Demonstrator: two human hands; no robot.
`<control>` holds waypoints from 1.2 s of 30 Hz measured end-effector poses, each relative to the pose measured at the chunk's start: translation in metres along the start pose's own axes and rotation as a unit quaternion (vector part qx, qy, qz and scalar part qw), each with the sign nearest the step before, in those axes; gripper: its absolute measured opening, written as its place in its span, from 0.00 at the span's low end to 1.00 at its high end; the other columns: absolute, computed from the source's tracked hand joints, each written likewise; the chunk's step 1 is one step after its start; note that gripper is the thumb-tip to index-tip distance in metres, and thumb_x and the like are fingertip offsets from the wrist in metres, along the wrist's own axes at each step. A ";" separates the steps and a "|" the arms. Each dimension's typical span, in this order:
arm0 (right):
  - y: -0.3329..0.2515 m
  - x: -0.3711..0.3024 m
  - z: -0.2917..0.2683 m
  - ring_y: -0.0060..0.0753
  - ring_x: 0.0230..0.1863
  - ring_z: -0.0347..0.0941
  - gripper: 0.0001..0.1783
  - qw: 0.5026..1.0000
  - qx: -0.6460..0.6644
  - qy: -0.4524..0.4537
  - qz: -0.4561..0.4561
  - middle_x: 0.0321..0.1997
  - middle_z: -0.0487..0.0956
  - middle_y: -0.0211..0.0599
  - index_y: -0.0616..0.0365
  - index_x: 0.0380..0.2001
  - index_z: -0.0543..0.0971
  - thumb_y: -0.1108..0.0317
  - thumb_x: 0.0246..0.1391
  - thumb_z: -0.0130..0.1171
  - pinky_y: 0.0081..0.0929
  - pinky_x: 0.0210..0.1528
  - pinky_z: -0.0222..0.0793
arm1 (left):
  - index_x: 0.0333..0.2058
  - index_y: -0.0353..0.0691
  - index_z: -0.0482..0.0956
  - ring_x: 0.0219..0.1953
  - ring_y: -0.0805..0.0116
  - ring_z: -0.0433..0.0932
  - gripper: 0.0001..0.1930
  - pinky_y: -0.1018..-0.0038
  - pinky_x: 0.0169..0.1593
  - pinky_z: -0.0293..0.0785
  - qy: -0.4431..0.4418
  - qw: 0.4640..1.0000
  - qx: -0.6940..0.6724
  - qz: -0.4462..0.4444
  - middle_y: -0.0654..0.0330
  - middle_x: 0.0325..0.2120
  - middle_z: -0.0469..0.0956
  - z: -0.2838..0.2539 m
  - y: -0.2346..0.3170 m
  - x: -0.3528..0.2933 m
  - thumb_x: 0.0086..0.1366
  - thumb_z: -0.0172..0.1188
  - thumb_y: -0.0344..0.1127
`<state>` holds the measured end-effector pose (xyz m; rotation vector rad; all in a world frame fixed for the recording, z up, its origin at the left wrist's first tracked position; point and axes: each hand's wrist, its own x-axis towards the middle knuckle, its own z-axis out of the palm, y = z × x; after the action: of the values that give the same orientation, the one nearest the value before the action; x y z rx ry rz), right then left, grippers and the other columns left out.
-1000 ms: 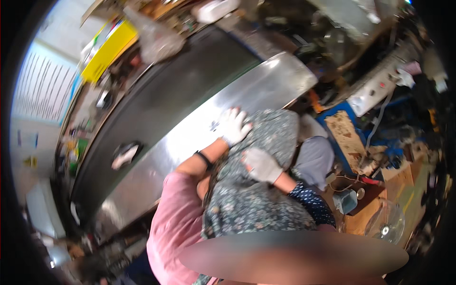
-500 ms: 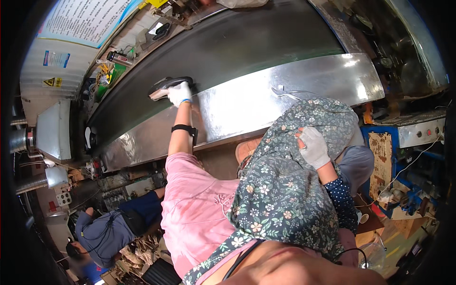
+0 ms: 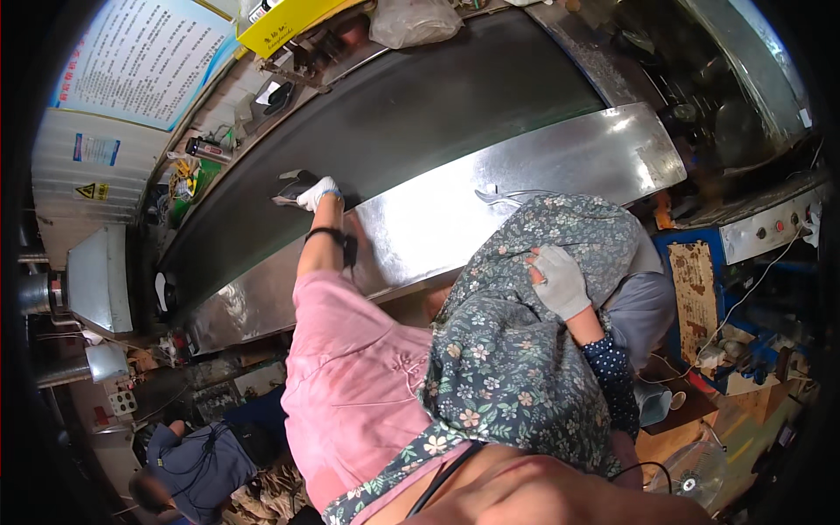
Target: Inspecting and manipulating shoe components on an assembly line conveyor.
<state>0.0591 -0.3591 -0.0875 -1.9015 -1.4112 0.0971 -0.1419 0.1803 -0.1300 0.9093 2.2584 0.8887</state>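
Observation:
My left hand [image 3: 320, 193], in a white glove, reaches out over the dark conveyor belt [image 3: 420, 114]. Its fingers are closed on a dark shoe [image 3: 296, 185] with a paler part along its lower side; the hand hides part of it. My right hand [image 3: 561, 282], gloved in white with bare fingertips, lies on the flowered apron over my lap. Its fingers are loosely spread and hold nothing. Between the hands, a pair of pliers [image 3: 506, 197] rests on the shiny metal ledge [image 3: 420, 210] along the belt's near side.
Another shoe [image 3: 164, 294], black and white, is at the belt's left end. A yellow box [image 3: 284, 26] and a plastic bag [image 3: 416, 22] sit beyond the belt. A blue machine with a button panel [image 3: 770, 229] stands at right. Another person [image 3: 206, 468] works at lower left.
The whole view has shifted. My left hand has turned the shoe, and less of its length shows now. My right hand stays on the apron.

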 end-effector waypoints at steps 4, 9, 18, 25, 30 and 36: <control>0.005 0.000 -0.004 0.44 0.46 0.75 0.08 0.999 0.003 -0.040 0.009 0.41 0.80 0.41 0.57 0.33 0.81 0.72 0.47 0.60 0.37 0.49 0.72 | 0.47 0.33 0.72 0.43 0.55 0.79 0.24 0.59 0.49 0.79 -0.418 0.857 -0.299 0.027 0.52 0.39 0.77 -0.097 -0.019 -0.012 0.49 0.65 0.24; 0.006 0.021 -0.033 0.47 0.51 0.75 0.18 0.980 0.112 -0.055 0.153 0.51 0.79 0.43 0.59 0.47 0.80 0.70 0.52 0.62 0.36 0.54 0.70 | 0.48 0.27 0.73 0.42 0.49 0.80 0.25 0.54 0.48 0.81 -0.634 0.649 -0.421 -0.011 0.46 0.41 0.78 -0.161 -0.103 -0.139 0.52 0.60 0.34; -0.046 0.006 -0.190 0.28 0.54 0.72 0.28 0.912 0.218 0.344 0.043 0.54 0.78 0.37 0.65 0.56 0.74 0.67 0.53 0.67 0.27 0.60 0.65 | 0.57 0.29 0.69 0.42 0.44 0.80 0.36 0.54 0.46 0.79 -0.947 0.188 0.073 -0.249 0.35 0.46 0.76 -0.145 -0.105 -0.368 0.62 0.59 0.57; -0.087 -0.048 -0.176 0.46 0.37 0.80 0.19 0.961 -0.189 0.170 0.104 0.36 0.82 0.43 0.59 0.36 0.83 0.58 0.44 0.70 0.36 0.38 0.76 | 0.56 0.35 0.68 0.55 0.66 0.70 0.27 0.69 0.58 0.69 -0.958 0.264 -0.108 0.039 0.55 0.52 0.72 -0.105 -0.093 -0.497 0.70 0.54 0.52; -0.045 -0.056 -0.172 0.45 0.36 0.78 0.18 0.960 -0.125 0.209 0.142 0.35 0.82 0.40 0.56 0.37 0.83 0.57 0.45 0.69 0.35 0.38 0.73 | 0.46 0.36 0.75 0.38 0.71 0.76 0.18 0.77 0.46 0.72 -0.917 0.357 -0.139 0.108 0.59 0.38 0.78 -0.111 -0.111 -0.538 0.73 0.49 0.46; -0.026 -0.081 -0.125 0.25 0.54 0.72 0.26 0.896 0.241 0.229 0.294 0.52 0.79 0.39 0.69 0.58 0.70 0.67 0.59 0.58 0.25 0.58 0.65 | 0.52 0.36 0.71 0.48 0.51 0.77 0.28 0.64 0.54 0.71 -0.674 0.401 -0.078 0.615 0.47 0.44 0.76 -0.115 -0.109 -0.504 0.55 0.66 0.43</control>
<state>0.0662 -0.4899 -0.0113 -1.7085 -0.4134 0.2467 0.0524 -0.2986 -0.0198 2.0637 -0.1929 0.3313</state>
